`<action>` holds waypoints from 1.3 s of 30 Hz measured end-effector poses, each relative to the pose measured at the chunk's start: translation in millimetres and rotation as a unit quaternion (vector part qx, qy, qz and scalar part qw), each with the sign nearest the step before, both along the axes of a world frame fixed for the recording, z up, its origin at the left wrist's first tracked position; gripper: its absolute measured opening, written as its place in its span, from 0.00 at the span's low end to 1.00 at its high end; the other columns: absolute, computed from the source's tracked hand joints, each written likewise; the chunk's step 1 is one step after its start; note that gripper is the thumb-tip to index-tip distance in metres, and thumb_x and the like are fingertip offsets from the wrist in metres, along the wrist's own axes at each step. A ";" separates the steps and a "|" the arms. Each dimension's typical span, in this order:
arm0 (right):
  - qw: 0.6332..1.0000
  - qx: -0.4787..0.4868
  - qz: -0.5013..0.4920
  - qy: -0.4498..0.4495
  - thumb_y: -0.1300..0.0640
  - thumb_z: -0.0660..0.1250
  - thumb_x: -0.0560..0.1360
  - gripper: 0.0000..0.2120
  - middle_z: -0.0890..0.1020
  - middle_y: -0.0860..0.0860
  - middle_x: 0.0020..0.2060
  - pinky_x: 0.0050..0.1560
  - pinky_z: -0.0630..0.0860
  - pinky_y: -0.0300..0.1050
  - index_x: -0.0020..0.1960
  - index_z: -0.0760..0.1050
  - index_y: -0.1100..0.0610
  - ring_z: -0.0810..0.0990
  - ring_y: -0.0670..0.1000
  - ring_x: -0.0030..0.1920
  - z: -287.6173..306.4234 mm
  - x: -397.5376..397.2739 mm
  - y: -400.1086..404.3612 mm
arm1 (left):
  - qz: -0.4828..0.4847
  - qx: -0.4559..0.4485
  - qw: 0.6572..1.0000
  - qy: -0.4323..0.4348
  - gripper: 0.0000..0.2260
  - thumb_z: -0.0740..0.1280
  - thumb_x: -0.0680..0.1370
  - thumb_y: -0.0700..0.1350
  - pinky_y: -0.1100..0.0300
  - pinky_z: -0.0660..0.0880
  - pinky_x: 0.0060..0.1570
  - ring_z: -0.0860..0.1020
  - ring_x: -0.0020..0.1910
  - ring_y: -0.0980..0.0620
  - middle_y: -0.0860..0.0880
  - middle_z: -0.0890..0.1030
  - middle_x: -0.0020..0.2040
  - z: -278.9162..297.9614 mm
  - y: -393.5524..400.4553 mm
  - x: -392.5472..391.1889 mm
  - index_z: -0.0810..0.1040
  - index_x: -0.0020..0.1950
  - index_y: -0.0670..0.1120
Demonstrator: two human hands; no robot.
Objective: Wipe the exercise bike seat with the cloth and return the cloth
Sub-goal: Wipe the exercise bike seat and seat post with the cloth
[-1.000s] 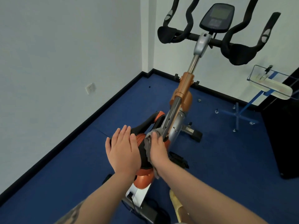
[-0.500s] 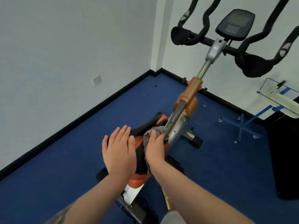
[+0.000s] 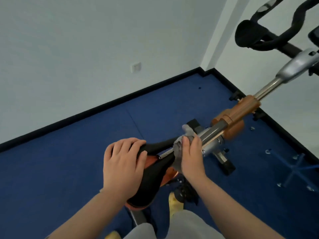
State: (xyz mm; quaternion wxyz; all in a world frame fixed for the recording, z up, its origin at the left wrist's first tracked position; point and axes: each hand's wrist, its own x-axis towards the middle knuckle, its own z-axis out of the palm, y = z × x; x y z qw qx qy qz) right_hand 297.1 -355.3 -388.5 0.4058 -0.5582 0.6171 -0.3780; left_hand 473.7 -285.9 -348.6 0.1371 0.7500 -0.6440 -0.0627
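The black bike seat (image 3: 151,176) with orange trim sits at the centre, its nose pointing toward the frame. My left hand (image 3: 123,166) lies on the seat's left side, fingers curled over its edge. My right hand (image 3: 191,157) presses a grey cloth (image 3: 179,150) against the seat's right side near the nose; a corner of the cloth sticks up by the frame tube. Much of the seat's top is hidden under my hands.
The bike's grey and orange frame tube (image 3: 231,118) runs up right to the black handlebars (image 3: 255,35). A blue stand (image 3: 293,168) is on the blue floor at the right. White walls meet at a corner (image 3: 205,69), with a wall socket (image 3: 135,67) on the left wall.
The view has swung left and nearer. My left hand went from lying flat on the seat to curling over its left edge. My right hand stays on the cloth near the seat's nose.
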 end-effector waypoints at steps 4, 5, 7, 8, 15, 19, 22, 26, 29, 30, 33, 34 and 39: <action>0.949 -0.032 0.221 0.223 0.48 0.52 0.82 0.16 0.75 0.48 0.58 0.62 0.69 0.46 0.63 0.71 0.53 0.72 0.49 0.60 7.1 -32.7 -24.9 | 0.028 -0.039 0.996 0.073 0.17 0.52 0.78 0.53 0.62 0.56 0.66 0.69 0.61 0.58 0.59 0.75 0.60 -0.8 2.3 0.7 0.75 0.60 0.55; 0.920 -0.043 0.254 0.295 0.46 0.51 0.81 0.17 0.76 0.51 0.56 0.59 0.69 0.49 0.60 0.72 0.54 0.73 0.53 0.57 14.2 -28.2 -32.7 | 0.043 -0.050 0.993 0.095 0.17 0.52 0.78 0.53 0.63 0.57 0.66 0.69 0.62 0.58 0.58 0.75 0.61 -1.8 2.9 0.6 0.75 0.60 0.54; 0.842 -0.080 0.342 0.409 0.43 0.48 0.81 0.20 0.79 0.54 0.52 0.53 0.69 0.53 0.55 0.73 0.55 0.76 0.58 0.53 31.5 -6.1 -44.3 | 0.081 -0.068 0.987 0.118 0.17 0.52 0.78 0.53 0.61 0.59 0.66 0.68 0.63 0.57 0.57 0.74 0.62 -3.2 3.7 0.2 0.75 0.61 0.52; 0.804 -0.096 0.394 0.435 0.41 0.47 0.81 0.22 0.80 0.54 0.52 0.52 0.70 0.54 0.54 0.72 0.54 0.77 0.59 0.53 37.3 7.7 -46.3 | 0.105 -0.077 0.984 0.121 0.18 0.51 0.78 0.53 0.60 0.61 0.66 0.68 0.63 0.57 0.56 0.74 0.62 -4.0 4.4 -0.2 0.75 0.61 0.52; 0.745 -0.116 0.557 0.349 0.42 0.48 0.81 0.19 0.78 0.48 0.57 0.54 0.71 0.52 0.62 0.69 0.50 0.76 0.52 0.57 45.3 6.4 -58.7 | 0.285 -0.072 0.952 0.089 0.19 0.49 0.78 0.52 0.58 0.61 0.66 0.68 0.64 0.55 0.55 0.74 0.64 -5.3 20.6 -13.8 0.72 0.63 0.52; 0.728 -0.064 0.579 0.361 0.41 0.47 0.80 0.17 0.78 0.42 0.51 0.52 0.71 0.45 0.58 0.70 0.46 0.77 0.46 0.52 48.3 -20.1 -81.6 | 0.330 -0.062 0.933 0.130 0.23 0.45 0.78 0.54 0.59 0.58 0.71 0.62 0.71 0.58 0.58 0.64 0.73 -7.3 35.1 -41.2 0.64 0.71 0.54; 0.711 -0.051 0.598 0.367 0.41 0.43 0.81 0.22 0.81 0.49 0.52 0.53 0.72 0.50 0.58 0.71 0.50 0.79 0.52 0.53 51.1 15.6 -72.4 | 0.332 -0.070 0.928 0.156 0.23 0.45 0.79 0.55 0.57 0.55 0.72 0.50 0.74 0.64 0.65 0.51 0.75 -14.0 46.5 -60.0 0.54 0.75 0.57; 0.736 0.025 0.614 0.284 0.42 0.42 0.82 0.24 0.77 0.55 0.64 0.60 0.68 0.49 0.72 0.63 0.50 0.75 0.56 0.63 45.9 85.7 -58.8 | 0.331 -0.087 0.924 0.172 0.23 0.46 0.80 0.54 0.50 0.58 0.73 0.49 0.75 0.64 0.64 0.51 0.75 -19.2 50.9 -63.2 0.52 0.75 0.58; 0.749 0.046 0.623 0.221 0.43 0.45 0.82 0.22 0.73 0.49 0.69 0.61 0.65 0.45 0.74 0.61 0.46 0.72 0.52 0.67 43.1 98.6 -56.8 | 0.324 -0.086 0.923 0.187 0.23 0.46 0.79 0.55 0.47 0.59 0.73 0.49 0.75 0.64 0.65 0.51 0.75 -20.0 51.2 -60.3 0.52 0.75 0.57; 0.746 0.049 0.626 0.224 0.42 0.45 0.82 0.22 0.71 0.47 0.70 0.63 0.64 0.45 0.74 0.60 0.43 0.70 0.51 0.69 42.5 90.0 -60.4 | 0.321 -0.085 0.924 0.190 0.23 0.46 0.79 0.56 0.47 0.58 0.73 0.49 0.75 0.64 0.65 0.51 0.75 -20.1 51.5 -59.4 0.52 0.75 0.57; 0.716 0.060 0.636 0.282 0.40 0.45 0.81 0.20 0.72 0.46 0.70 0.67 0.65 0.47 0.72 0.58 0.35 0.70 0.51 0.69 44.4 42.1 -78.4 | 0.310 -0.091 0.927 0.188 0.24 0.45 0.79 0.56 0.61 0.54 0.72 0.48 0.75 0.64 0.64 0.51 0.76 -19.5 52.6 -59.6 0.53 0.76 0.56; 0.708 0.064 0.640 0.292 0.40 0.45 0.80 0.18 0.74 0.45 0.68 0.67 0.65 0.47 0.69 0.59 0.32 0.71 0.50 0.69 47.6 29.2 -82.9 | 0.311 -0.096 0.927 0.186 0.24 0.46 0.79 0.55 0.67 0.51 0.70 0.49 0.75 0.64 0.64 0.51 0.76 -19.2 52.7 -60.1 0.53 0.76 0.55; 0.724 0.103 0.624 0.276 0.41 0.45 0.81 0.24 0.71 0.48 0.71 0.68 0.59 0.42 0.74 0.63 0.44 0.67 0.50 0.72 41.6 54.9 -80.8 | 0.322 -0.111 0.921 0.187 0.22 0.48 0.80 0.52 0.73 0.44 0.70 0.50 0.75 0.62 0.61 0.54 0.76 -23.1 52.0 -58.9 0.56 0.75 0.54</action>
